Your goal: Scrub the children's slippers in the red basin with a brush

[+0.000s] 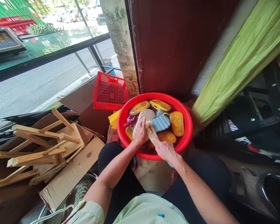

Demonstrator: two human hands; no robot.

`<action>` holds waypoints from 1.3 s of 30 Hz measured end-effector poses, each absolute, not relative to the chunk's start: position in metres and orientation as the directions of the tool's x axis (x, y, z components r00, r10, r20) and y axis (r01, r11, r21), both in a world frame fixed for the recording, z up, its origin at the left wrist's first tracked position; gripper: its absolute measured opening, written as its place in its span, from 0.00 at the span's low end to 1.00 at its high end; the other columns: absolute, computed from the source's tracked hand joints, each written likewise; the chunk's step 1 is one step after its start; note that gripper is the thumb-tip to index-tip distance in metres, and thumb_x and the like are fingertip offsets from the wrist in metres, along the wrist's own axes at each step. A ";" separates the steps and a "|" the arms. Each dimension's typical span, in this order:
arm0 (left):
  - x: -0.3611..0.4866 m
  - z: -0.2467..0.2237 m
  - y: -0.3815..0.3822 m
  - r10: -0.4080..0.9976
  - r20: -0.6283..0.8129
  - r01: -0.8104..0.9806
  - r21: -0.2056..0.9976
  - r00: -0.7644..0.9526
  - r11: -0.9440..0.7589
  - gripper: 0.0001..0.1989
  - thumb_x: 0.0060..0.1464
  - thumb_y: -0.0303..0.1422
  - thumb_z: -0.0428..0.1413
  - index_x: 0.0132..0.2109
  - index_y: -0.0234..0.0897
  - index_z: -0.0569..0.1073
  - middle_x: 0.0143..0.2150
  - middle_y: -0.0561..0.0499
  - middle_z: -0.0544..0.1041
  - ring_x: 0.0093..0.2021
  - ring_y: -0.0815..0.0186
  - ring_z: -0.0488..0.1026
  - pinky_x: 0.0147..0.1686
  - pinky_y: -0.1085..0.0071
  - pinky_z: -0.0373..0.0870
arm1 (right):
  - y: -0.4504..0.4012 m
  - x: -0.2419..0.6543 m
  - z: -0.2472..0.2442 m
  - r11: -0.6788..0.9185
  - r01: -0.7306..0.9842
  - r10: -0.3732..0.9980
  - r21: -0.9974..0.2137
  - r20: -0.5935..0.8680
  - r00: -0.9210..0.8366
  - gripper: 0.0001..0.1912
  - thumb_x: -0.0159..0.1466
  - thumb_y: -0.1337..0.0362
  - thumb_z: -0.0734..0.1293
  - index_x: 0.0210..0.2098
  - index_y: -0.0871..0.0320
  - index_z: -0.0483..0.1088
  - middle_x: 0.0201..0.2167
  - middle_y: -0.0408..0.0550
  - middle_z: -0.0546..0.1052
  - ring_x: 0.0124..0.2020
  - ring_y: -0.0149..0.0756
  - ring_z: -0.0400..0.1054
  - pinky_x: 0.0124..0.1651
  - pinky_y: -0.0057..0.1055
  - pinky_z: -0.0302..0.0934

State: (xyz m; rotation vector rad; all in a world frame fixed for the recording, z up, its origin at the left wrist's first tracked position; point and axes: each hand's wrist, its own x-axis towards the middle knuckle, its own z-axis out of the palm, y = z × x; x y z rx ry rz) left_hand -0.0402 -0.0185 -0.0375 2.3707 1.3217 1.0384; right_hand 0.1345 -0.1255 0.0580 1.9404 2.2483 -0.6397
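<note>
A round red basin (pixel 189 124) of water stands between my knees, with several shoes in it, most showing ribbed soles. My right hand (pixel 165 151) is closed around a shoe with a tan, patterned sole (pixel 151 131); a bit of blue shows under that hand. My left hand (pixel 141 133) is pressed to the other side of this shoe, fingers together and partly hidden. Just beyond lie a pale ribbed sole (pixel 147 114) and a blue sole (pixel 161 123). Yellow soles (pixel 176 123) lie around them, some at the far rim.
A red plastic crate (pixel 110 90) sits behind the basin to the left. Wooden stool legs (pixel 37 132) and a cardboard flap (pixel 72 174) crowd my left side. A dark red panel (pixel 177 43) rises behind, and a green curtain (pixel 238 65) hangs at the right.
</note>
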 end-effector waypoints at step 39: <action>-0.042 -0.008 -0.013 0.951 0.225 0.653 0.692 0.210 -0.308 0.28 0.72 0.47 0.37 0.50 0.39 0.78 0.38 0.45 0.80 0.43 0.56 0.79 0.47 0.60 0.75 | -0.110 0.162 0.041 -0.080 0.950 0.991 -0.303 -0.129 0.042 0.32 0.75 0.60 0.53 0.77 0.57 0.48 0.47 0.58 0.83 0.45 0.46 0.79 0.47 0.34 0.67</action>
